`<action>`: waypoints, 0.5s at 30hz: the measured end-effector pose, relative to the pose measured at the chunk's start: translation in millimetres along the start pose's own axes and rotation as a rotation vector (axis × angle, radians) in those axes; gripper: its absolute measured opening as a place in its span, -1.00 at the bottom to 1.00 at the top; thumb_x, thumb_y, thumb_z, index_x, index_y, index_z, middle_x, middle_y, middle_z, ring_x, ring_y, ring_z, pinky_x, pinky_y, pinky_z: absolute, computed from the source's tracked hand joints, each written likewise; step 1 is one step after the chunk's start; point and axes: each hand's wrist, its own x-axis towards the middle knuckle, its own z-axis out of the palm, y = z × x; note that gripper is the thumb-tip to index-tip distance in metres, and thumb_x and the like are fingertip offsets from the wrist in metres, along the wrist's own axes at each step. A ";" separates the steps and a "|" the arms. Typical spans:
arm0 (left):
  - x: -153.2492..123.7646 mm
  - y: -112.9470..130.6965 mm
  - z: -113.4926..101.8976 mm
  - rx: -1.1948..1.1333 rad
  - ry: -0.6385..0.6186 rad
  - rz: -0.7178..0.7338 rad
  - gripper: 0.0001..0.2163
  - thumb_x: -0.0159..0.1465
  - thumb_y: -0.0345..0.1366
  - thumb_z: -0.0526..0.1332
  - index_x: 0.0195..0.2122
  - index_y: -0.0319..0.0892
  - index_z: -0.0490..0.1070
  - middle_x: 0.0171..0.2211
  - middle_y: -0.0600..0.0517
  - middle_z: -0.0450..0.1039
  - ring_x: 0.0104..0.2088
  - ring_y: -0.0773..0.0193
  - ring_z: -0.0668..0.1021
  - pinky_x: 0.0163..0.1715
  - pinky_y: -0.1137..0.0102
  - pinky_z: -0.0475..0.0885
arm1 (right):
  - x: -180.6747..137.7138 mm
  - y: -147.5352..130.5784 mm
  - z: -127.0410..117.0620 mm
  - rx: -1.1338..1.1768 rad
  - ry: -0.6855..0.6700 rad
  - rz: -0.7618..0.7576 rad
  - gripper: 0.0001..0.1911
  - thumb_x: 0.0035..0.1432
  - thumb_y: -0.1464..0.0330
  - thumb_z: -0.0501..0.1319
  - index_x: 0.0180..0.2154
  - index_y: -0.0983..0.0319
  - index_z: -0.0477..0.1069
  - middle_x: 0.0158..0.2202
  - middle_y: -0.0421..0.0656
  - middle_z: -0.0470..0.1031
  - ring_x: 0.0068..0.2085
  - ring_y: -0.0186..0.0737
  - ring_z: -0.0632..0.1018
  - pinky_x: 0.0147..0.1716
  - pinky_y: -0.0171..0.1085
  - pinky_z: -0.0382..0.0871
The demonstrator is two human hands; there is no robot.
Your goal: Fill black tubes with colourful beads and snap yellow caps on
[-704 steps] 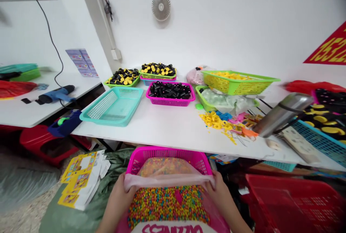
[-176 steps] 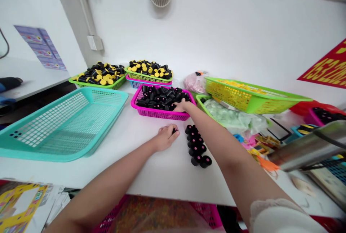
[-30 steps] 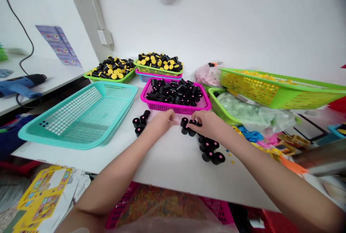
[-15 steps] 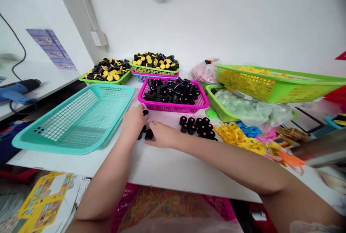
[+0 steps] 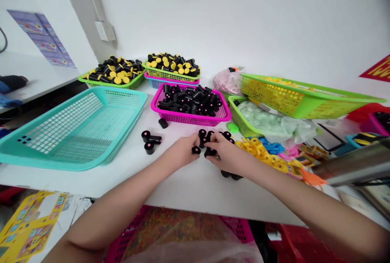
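My left hand (image 5: 186, 150) is closed on a small black cylinder (image 5: 196, 150) with a pink dot on its end, over the white table. Just to its right, my right hand (image 5: 227, 154) pinches another black cylinder (image 5: 209, 153). Between and behind the fingers stands a cluster of the same cylinders (image 5: 202, 133), partly hidden by my right hand. A few more black cylinders (image 5: 149, 147) lie to the left of my hands, one on its side. Behind them a single cylinder (image 5: 163, 123) lies near the magenta basket (image 5: 195, 120), which is heaped with such pieces.
A turquoise basket (image 5: 76, 164) stands at left with nothing in it. Green baskets of black-and-yellow pieces (image 5: 118, 77) are at the back. On the right are yellow rings (image 5: 265, 155), a bagged green basket (image 5: 243, 118) and a large tilted green basket (image 5: 313, 108).
Both hands have moved right, from the loose cylinders at left to the standing cluster. Those left cylinders are now uncovered. The view has shifted slightly.
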 end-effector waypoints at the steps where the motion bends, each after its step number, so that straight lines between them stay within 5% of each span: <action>1: 1.7 -0.4 8.2 -0.044 0.023 0.008 -0.75 0.06 -0.42 0.28 -0.26 -0.12 0.28 -0.42 0.10 0.42 -0.39 0.24 0.51 -0.36 0.38 0.36 | -2.1 2.6 1.7 -0.010 0.011 -0.001 -0.70 0.11 0.43 0.27 -0.07 0.30 0.50 -0.11 0.01 0.35 -0.18 -0.12 0.50 -0.16 -0.16 0.45; 5: 10.5 -4.7 30.7 -0.234 0.053 -0.021 -0.62 0.01 -0.42 0.35 -0.28 -0.09 0.14 -0.32 0.11 0.38 -0.42 0.30 0.48 -0.38 0.38 0.39 | -0.8 5.9 8.4 -0.140 0.024 0.003 -0.74 0.03 0.48 0.33 -0.17 0.33 0.50 -0.22 -0.01 0.46 -0.08 0.04 0.44 -0.07 -0.07 0.38; 8: 15.0 -6.7 26.6 -0.263 0.068 0.000 -0.58 -0.01 -0.45 0.38 -0.27 -0.09 0.13 -0.20 0.08 0.35 -0.38 0.32 0.49 -0.32 0.36 0.42 | 3.3 3.9 7.3 -0.221 0.008 0.035 -0.66 -0.06 0.41 0.44 -0.19 0.36 0.48 -0.22 0.03 0.49 -0.09 0.09 0.43 -0.05 -0.03 0.35; 12: 5.8 -11.0 -23.7 -0.112 0.097 0.063 -0.51 -0.01 -0.28 0.43 -0.14 -0.08 0.19 -0.12 0.02 0.36 -0.34 0.27 0.49 -0.28 0.31 0.42 | 10.0 -7.7 -2.8 -0.175 0.131 -0.043 -0.57 0.00 0.22 0.42 -0.13 0.32 0.46 -0.14 0.04 0.47 -0.06 0.07 0.44 -0.02 -0.02 0.34; 15: -9.9 -20.1 -76.8 0.000 0.149 0.082 -0.69 0.25 -0.17 0.20 -0.03 -0.08 0.18 -0.08 -0.04 0.39 -0.29 0.24 0.52 -0.25 0.29 0.43 | 26.2 -26.2 -6.5 -0.088 0.167 -0.192 -0.70 0.19 0.24 0.27 -0.12 0.31 0.46 -0.16 0.01 0.49 -0.06 0.00 0.47 0.00 -0.05 0.33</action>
